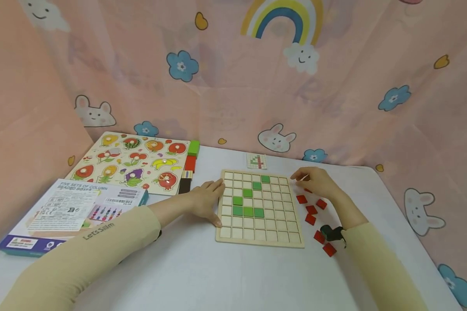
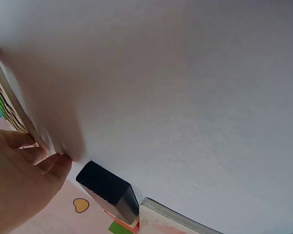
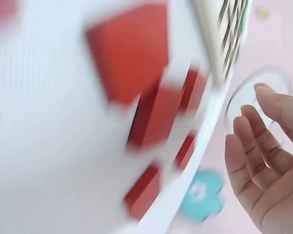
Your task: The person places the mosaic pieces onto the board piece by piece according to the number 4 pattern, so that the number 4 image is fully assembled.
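A wooden grid board [image 1: 270,236] lies on the white table, with several green square tiles [image 1: 247,193] in its cells. At its left edge, my left hand [image 1: 204,201] rests with fingers and thumb spread along the frame; the left wrist view shows those fingertips [image 2: 62,161] against the board's side. Over the board's far right corner hovers my right hand [image 1: 316,181]. Its fingers are loosely bent, and the right wrist view shows nothing between the thumb and fingers [image 3: 234,151]. Several red square tiles [image 1: 311,210] lie scattered right of the board, below that hand.
A small pattern card [image 1: 256,161] lies behind the board. To the left are a fruit peg puzzle [image 1: 118,155], a boxed bead set [image 1: 62,216] and a row of coloured blocks [image 1: 190,163]. A dark object [image 1: 332,233] shows by my right wrist. A pink printed curtain [image 1: 225,95] surrounds the table.
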Action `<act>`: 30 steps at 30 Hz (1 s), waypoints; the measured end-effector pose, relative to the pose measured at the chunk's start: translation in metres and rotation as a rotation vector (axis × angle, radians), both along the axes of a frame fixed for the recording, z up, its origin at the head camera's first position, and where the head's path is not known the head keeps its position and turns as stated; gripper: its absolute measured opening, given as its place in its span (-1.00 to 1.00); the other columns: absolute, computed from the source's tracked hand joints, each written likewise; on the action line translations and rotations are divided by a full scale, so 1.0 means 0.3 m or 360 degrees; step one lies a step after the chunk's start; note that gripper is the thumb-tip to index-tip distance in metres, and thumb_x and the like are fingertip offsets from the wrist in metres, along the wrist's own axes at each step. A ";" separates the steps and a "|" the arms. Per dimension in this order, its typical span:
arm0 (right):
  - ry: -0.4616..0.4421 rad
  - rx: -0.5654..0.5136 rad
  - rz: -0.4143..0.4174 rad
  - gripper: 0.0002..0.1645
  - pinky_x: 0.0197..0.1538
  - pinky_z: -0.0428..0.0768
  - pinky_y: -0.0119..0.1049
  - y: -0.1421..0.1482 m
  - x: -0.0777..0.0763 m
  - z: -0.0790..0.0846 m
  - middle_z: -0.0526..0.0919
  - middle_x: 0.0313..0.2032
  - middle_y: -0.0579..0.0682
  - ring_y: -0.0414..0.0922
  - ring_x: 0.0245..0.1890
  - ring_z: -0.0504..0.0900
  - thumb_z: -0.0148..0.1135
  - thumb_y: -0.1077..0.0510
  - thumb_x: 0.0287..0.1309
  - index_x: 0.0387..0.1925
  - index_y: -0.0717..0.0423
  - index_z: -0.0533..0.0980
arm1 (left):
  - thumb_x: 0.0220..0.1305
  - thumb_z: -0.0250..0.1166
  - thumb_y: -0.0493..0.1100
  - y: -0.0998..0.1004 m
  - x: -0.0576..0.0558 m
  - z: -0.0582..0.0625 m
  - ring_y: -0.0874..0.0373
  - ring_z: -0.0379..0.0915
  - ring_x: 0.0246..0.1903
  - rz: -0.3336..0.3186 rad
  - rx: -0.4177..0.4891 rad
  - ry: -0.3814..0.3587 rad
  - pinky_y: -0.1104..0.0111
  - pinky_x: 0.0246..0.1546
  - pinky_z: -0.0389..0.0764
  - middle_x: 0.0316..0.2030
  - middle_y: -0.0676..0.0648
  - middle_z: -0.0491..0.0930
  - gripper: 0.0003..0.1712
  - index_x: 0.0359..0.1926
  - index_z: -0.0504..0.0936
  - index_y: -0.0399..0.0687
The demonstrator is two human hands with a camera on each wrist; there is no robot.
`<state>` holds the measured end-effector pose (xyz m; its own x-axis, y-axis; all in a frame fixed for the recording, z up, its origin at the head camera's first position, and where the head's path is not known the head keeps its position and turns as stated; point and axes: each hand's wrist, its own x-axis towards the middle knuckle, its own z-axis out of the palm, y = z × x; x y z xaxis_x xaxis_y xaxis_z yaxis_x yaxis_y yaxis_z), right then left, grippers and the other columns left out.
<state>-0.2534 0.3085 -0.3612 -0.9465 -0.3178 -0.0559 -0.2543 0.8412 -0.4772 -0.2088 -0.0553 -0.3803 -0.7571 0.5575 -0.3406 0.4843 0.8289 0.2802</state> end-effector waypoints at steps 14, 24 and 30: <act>-0.0324 0.0042 -0.0056 -0.55 0.13 0.59 0.11 0.168 -0.037 -0.035 0.60 0.15 0.23 0.21 0.12 0.53 0.10 0.33 0.22 0.10 0.03 0.62 | -0.04 0.46 0.35 0.002 0.005 0.007 -0.27 -0.22 0.56 0.0002 0.0006 -0.0007 -0.23 0.45 0.12 0.59 -0.23 -0.24 0.40 0.56 -0.11 -0.21; -0.0285 0.0119 -0.0119 -0.67 0.07 0.62 0.05 0.162 -0.042 -0.056 0.57 0.04 0.28 0.17 0.03 0.49 0.21 0.26 0.20 0.02 0.10 0.58 | -0.05 0.46 0.36 -0.002 0.001 0.000 -0.28 -0.21 0.56 0.0002 0.0006 0.0003 -0.22 0.45 0.13 0.59 -0.23 -0.24 0.41 0.56 -0.12 -0.21; -0.0224 0.0156 -0.0223 -0.72 -0.04 0.62 -0.10 0.160 -0.033 -0.049 0.60 -0.11 0.21 0.11 -0.07 0.51 0.34 0.16 0.15 -0.14 0.19 0.53 | -0.05 0.46 0.37 -0.002 0.002 0.001 -0.28 -0.22 0.56 -0.0003 0.0006 0.0000 -0.21 0.45 0.13 0.59 -0.23 -0.24 0.41 0.56 -0.12 -0.20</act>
